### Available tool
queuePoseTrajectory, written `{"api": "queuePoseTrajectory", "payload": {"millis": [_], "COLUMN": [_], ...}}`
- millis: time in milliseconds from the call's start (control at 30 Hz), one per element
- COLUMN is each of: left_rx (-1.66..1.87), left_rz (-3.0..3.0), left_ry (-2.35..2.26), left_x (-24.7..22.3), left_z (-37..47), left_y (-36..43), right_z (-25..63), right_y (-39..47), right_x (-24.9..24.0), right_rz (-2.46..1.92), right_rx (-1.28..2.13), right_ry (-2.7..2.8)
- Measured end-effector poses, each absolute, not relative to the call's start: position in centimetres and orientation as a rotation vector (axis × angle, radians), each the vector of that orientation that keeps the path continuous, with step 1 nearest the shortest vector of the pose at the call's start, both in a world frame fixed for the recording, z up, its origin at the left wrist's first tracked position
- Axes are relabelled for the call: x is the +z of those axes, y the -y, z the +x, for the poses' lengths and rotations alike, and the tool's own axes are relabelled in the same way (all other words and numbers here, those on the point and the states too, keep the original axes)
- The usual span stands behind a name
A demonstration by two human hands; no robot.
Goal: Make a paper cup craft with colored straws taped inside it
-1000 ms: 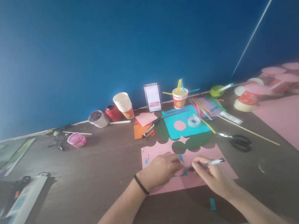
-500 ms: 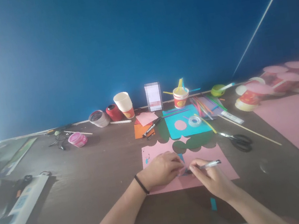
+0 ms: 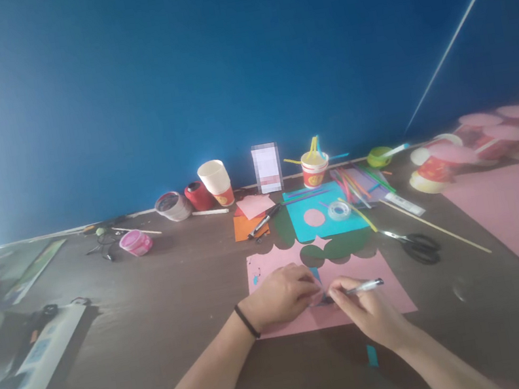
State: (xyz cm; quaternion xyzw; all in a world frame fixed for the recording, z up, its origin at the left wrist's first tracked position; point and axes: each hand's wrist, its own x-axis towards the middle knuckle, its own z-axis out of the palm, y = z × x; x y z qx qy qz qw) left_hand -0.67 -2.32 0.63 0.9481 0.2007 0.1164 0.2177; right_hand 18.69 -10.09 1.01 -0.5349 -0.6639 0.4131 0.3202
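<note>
My right hand [image 3: 371,308] is closed round a pen [image 3: 370,285], its dark tip slanting down to the left. Just left of the tip, my left hand [image 3: 284,295] has its fingers bent and pressed together. A small pinkish piece shows at those fingertips, too blurred to name. Both hands are over a pink paper sheet [image 3: 381,300] with a scalloped upper edge. A bit of blue [image 3: 314,273] peeks out beyond the left fingers. Small blue and dark scraps [image 3: 256,279] lie on the sheet's left part.
Scissors [image 3: 420,248] and a thin wooden stick [image 3: 461,242] lie to the right. Behind the sheet are blue paper [image 3: 302,228], a tape roll [image 3: 339,210] and paper cups [image 3: 215,178]. A power strip [image 3: 49,362] with cables is at left; a blue strip [image 3: 372,356] lies near the front edge.
</note>
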Motion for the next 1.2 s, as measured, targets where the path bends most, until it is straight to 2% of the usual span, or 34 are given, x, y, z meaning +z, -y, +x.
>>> {"api": "queuePoseTrajectory", "payload": {"millis": [1200], "left_rx": [0.334], "left_rz": [2.609], "left_ry": [-0.547], "left_x": [0.2], "left_z": [-0.7], "left_y": [2.2], "right_z": [19.0], "right_y": [9.9], "right_x": [-0.6], "right_rz": [-1.492], "right_rx": [0.988], "right_ry": [1.722]}}
